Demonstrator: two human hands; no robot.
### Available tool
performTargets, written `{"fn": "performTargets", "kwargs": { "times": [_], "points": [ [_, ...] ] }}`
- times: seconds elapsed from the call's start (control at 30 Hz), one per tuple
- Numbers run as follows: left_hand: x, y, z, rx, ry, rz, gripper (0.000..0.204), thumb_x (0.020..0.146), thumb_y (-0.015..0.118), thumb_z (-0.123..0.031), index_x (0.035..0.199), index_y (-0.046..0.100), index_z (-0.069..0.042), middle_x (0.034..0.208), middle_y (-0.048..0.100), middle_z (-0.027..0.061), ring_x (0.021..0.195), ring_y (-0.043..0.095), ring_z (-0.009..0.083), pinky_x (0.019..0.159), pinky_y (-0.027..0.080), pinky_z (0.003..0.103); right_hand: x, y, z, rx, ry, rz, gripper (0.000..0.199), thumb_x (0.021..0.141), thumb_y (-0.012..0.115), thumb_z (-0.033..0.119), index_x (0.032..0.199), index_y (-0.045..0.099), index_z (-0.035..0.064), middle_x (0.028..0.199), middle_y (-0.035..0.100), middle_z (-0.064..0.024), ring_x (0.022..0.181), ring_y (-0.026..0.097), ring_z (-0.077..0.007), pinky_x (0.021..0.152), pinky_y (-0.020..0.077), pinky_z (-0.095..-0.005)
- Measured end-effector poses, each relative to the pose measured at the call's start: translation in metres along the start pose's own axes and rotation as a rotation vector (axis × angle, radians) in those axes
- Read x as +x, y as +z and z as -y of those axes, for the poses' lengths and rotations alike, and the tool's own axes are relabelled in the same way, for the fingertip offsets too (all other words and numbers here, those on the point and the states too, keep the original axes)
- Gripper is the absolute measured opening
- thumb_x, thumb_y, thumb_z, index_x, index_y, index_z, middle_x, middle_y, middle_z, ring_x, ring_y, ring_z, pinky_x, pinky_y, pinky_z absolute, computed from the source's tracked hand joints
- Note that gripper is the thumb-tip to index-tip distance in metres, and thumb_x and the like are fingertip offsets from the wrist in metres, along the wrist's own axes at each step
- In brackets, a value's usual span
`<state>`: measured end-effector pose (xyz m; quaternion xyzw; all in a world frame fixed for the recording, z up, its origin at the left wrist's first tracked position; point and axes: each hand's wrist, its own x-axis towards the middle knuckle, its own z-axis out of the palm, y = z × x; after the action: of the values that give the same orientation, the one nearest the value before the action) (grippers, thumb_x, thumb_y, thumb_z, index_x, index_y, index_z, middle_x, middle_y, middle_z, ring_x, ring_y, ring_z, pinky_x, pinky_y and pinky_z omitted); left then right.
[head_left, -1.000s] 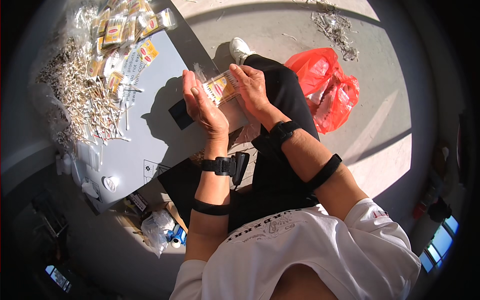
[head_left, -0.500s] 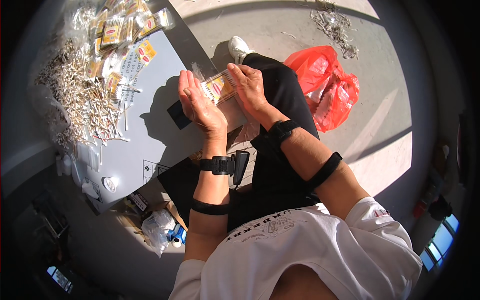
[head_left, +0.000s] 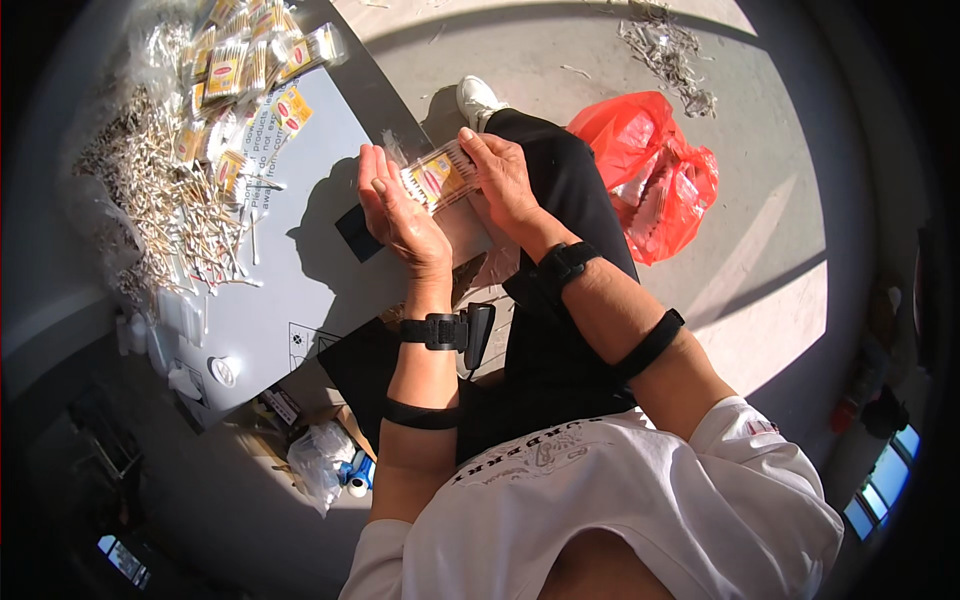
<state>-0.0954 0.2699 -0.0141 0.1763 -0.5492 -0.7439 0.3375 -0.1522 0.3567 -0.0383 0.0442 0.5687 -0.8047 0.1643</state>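
Not much has changed over the last second, honestly: our left hand (head_left: 408, 220) has drifted a hair to the left, and our right hand (head_left: 505, 180) is about where it was. So the packet (head_left: 437, 178) is still up between our palms, over the near right edge of the table (head_left: 335, 125), and we'd call this holding steady more than any new step. The right thumb and fingers are pinched on its right end; the left hand is stretched flat with straight fingers, its palm by the other end, and we can't tell if the thumb presses on it. Texture-wise, the packet is a flat rectangle in shiny clear film, with a yellow label and a row of pale sticks inside. Far left there's a glossy heap of similar packs (head_left: 226, 68), and nearer us a messy, bristly pile of loose swabs (head_left: 180, 215), thin sticks with fuzzy white tips. The tabletop's smooth grey, and off right a crinkly, see-through red bag (head_left: 620, 130) slumps on the pale floor (head_left: 765, 190).
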Motion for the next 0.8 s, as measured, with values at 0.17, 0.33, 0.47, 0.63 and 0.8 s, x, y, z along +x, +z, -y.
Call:
{"fn": "performTargets", "kwargs": {
  "times": [0.17,0.33,0.47,0.63,0.8],
  "points": [
    [0.0,-0.005,-0.002,-0.003,-0.002,-0.023,0.066,0.101,0.041,-0.044,0.142,0.03,0.007,0.148,0.03,0.0239,0.14,0.029,0.0307,0.118,0.02,0.043,-0.009,-0.009,0.013,0.109,0.3,-0.042,0.03,0.09,0.067,0.038,0.079,0.061,0.0103,0.064,0.049,0.0046,0.054,0.04,-0.006,0.048,0.0305,-0.0233],
    [-0.008,-0.004,-0.005,0.005,0.003,-0.031,0.067,0.101,0.041,-0.043,0.143,0.028,0.007,0.149,0.028,0.027,0.142,0.026,0.0317,0.118,0.018,0.043,-0.015,-0.015,0.008,0.37,0.437,-0.065,0.025,0.089,0.067,0.031,0.078,0.056,0.0116,0.066,0.047,0.0015,0.053,0.037,-0.0088,0.047,0.0271,-0.024],
    [-0.012,-0.003,-0.006,0.01,-0.012,-0.019,0.069,0.1,0.041,-0.044,0.144,0.027,0.007,0.15,0.026,0.0277,0.143,0.024,0.0319,0.118,0.017,0.042,-0.023,-0.014,0.005,0.489,0.441,-0.079,0.021,0.09,0.063,0.024,0.076,0.053,0.0119,0.07,0.046,0.0011,0.056,0.036,-0.0092,0.049,0.027,-0.0241],
    [-0.013,-0.002,-0.006,0.006,-0.017,-0.02,0.069,0.1,0.042,-0.045,0.144,0.026,0.006,0.151,0.025,0.0271,0.143,0.024,0.0316,0.118,0.017,0.042,-0.026,-0.014,0.006,0.545,0.386,-0.04,0.02,0.09,0.062,0.018,0.075,0.051,0.011,0.069,0.046,0.0014,0.056,0.037,-0.009,0.049,0.0274,-0.0236],
    [-0.013,-0.004,-0.004,0.016,-0.005,-0.016,0.068,0.1,0.042,-0.044,0.144,0.027,0.006,0.151,0.026,0.0246,0.142,0.025,0.0306,0.118,0.017,0.042,-0.025,-0.015,0.009,0.527,0.435,-0.037,0.019,0.09,0.062,0.015,0.075,0.051,0.0115,0.068,0.045,0.0025,0.056,0.037,-0.0073,0.048,0.0258,-0.0213]
  ]
}}
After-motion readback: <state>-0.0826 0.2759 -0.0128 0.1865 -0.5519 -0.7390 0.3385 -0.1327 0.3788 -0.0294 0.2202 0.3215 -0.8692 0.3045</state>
